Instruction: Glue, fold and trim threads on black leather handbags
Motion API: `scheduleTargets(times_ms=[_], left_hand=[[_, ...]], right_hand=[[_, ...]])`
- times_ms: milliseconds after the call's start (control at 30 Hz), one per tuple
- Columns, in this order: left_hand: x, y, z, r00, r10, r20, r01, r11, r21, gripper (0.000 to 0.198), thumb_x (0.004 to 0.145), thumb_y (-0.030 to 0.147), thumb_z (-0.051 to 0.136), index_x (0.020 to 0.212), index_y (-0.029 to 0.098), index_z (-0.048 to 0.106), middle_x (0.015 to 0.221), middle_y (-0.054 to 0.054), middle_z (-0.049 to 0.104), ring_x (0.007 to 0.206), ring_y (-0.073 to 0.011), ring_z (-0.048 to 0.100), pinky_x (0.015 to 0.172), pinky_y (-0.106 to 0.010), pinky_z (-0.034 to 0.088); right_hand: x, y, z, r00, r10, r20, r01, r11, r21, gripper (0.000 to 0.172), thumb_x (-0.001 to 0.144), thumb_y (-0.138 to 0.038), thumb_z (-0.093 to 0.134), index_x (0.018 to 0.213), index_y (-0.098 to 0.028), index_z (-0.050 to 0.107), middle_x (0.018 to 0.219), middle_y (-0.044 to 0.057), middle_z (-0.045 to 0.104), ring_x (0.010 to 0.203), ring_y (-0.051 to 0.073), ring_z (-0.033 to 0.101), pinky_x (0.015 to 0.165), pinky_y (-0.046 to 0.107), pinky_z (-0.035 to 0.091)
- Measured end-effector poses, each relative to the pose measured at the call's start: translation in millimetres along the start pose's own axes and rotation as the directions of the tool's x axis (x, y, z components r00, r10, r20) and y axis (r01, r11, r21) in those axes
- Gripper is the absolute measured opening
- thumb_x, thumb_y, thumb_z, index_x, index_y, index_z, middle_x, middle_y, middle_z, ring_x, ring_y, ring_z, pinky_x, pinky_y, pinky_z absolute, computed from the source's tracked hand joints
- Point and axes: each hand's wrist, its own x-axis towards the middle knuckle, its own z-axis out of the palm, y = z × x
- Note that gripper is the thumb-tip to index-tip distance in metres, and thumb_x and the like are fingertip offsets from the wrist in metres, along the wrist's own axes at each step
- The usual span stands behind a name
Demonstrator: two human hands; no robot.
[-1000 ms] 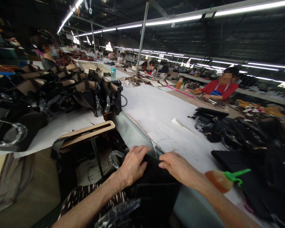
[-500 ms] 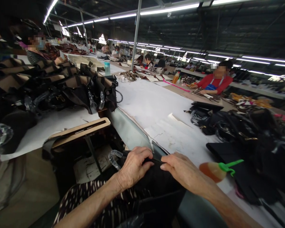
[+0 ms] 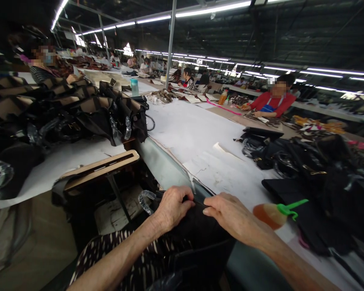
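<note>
Pinching the bag (image 3: 204,226) by its edge with left hand (image 3: 173,208) and right hand (image 3: 229,214), I judged steady grips necessary next.

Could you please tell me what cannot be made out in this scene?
Head view, black bag: its lower outline is lost in darkness.
Head view, left hand: several fingertips are hidden by the hand itself.
Head view, plastic-wrapped handle at far left: cut off by the picture's edge.
Head view, distant workers: too small to tell what they handle.
</note>
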Motion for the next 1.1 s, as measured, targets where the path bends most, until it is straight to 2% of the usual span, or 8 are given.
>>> scheduleTargets(times_ms=[133, 300, 433, 533, 667, 867, 1000, 1100], left_hand=[[2, 0, -0.1, 0.999, -0.037, 0.015, 0.037, 0.999, -0.023, 0.005, 0.071, 0.02, 0.058, 0.066, 0.018, 0.057, 0.063, 0.004, 0.056, 0.062, -0.012, 0.049, 0.06, -0.022, 0.037], [3, 3, -2.4, 0.997, -0.067, 0.023, 0.069, 0.995, -0.07, 0.008, 0.069, 0.02, 0.059, 0.066, 0.019, 0.052, 0.06, 0.005, 0.051, 0.06, -0.0109, 0.046, 0.058, -0.022, 0.035], [3, 8, -4.6, 0.998, -0.063, 0.028, 0.066, 0.993, -0.101, 0.014, 0.068, 0.015, 0.056, 0.078, 0.021, 0.05, 0.069, 0.006, 0.056, 0.065, -0.0114, 0.05, 0.062, -0.022, 0.037], [3, 10, -4.0, 0.997, -0.066, 0.037, 0.069, 0.992, -0.108, 0.025, 0.067, 0.012, 0.054, 0.089, 0.023, 0.049, 0.072, 0.006, 0.058, 0.067, -0.0119, 0.051, 0.064, -0.023, 0.037], [2, 12, -0.9, 0.996, -0.092, 0.002, 0.092, 0.99, -0.107, 0.028, 0.067, 0.01, 0.052, 0.092, 0.023, 0.046, 0.072, 0.006, 0.059, 0.067, -0.0123, 0.051, 0.064, -0.023, 0.038], [-3, 11, 5.0, 0.99, -0.131, -0.043, 0.125, 0.983, -0.132, 0.035, 0.065, 0.007, 0.048, 0.095, 0.023, 0.044, 0.07, 0.006, 0.06, 0.066, -0.013, 0.052, 0.065, -0.024, 0.039], [-7, 9, 3.6, 0.992, -0.115, -0.055, 0.105, 0.981, -0.166, 0.034, 0.064, 0.007, 0.048, 0.094, 0.023, 0.044, 0.07, 0.006, 0.061, 0.064, -0.0118, 0.051, 0.063, -0.023, 0.037], [-7, 8, -1.8, 0.997, -0.076, 0.008, 0.076, 0.972, -0.222, 0.031, 0.065, 0.01, 0.052, 0.092, 0.022, 0.045, 0.069, 0.006, 0.061, 0.06, -0.0109, 0.049, 0.06, -0.022, 0.036]], right_hand=[[0, -2, -4, 1.0, 0.012, 0.012, -0.012, 1.0, 0.024, 0.025, 0.083, -0.021, 0.046, 0.059, -0.019, 0.039, 0.059, -0.002, 0.049, 0.065, 0.015, 0.046, 0.06, 0.026, 0.027], [3, 3, -5, 0.998, -0.054, 0.015, 0.053, 0.997, 0.062, 0.029, 0.083, -0.022, 0.046, 0.057, -0.018, 0.032, 0.053, -0.004, 0.04, 0.057, 0.012, 0.04, 0.056, 0.025, 0.026], [5, 7, -5, 0.999, -0.035, 0.041, 0.03, 0.994, 0.102, 0.031, 0.081, -0.022, 0.047, 0.056, -0.018, 0.03, 0.05, -0.006, 0.033, 0.052, 0.01, 0.033, 0.052, 0.024, 0.025], [5, 5, -7, 0.998, 0.012, 0.068, -0.018, 0.996, 0.088, 0.029, 0.079, -0.024, 0.051, 0.056, -0.018, 0.034, 0.05, -0.005, 0.035, 0.052, 0.01, 0.035, 0.052, 0.024, 0.025], [6, -8, -10, 0.993, 0.096, 0.076, -0.097, 0.995, 0.017, 0.025, 0.071, -0.032, 0.062, 0.059, -0.019, 0.045, 0.059, -0.003, 0.048, 0.063, 0.015, 0.046, 0.056, 0.024, 0.029], [18, -23, -3, 0.993, 0.093, 0.074, -0.093, 0.996, -0.01, 0.01, 0.075, -0.029, 0.057, 0.074, -0.019, 0.059, 0.073, 0.003, 0.059, 0.074, 0.02, 0.055, 0.062, 0.027, 0.034], [22, -21, 3, 0.993, 0.089, 0.072, -0.094, 0.994, 0.063, 0.018, 0.08, -0.024, 0.047, 0.065, -0.018, 0.056, 0.065, 0.002, 0.056, 0.066, 0.016, 0.053, 0.057, 0.025, 0.032], [18, -18, 2, 0.996, 0.056, 0.075, -0.064, 0.991, 0.115, 0.022, 0.079, -0.024, 0.046, 0.058, -0.018, 0.048, 0.056, -0.003, 0.047, 0.056, 0.012, 0.046, 0.052, 0.025, 0.027]])
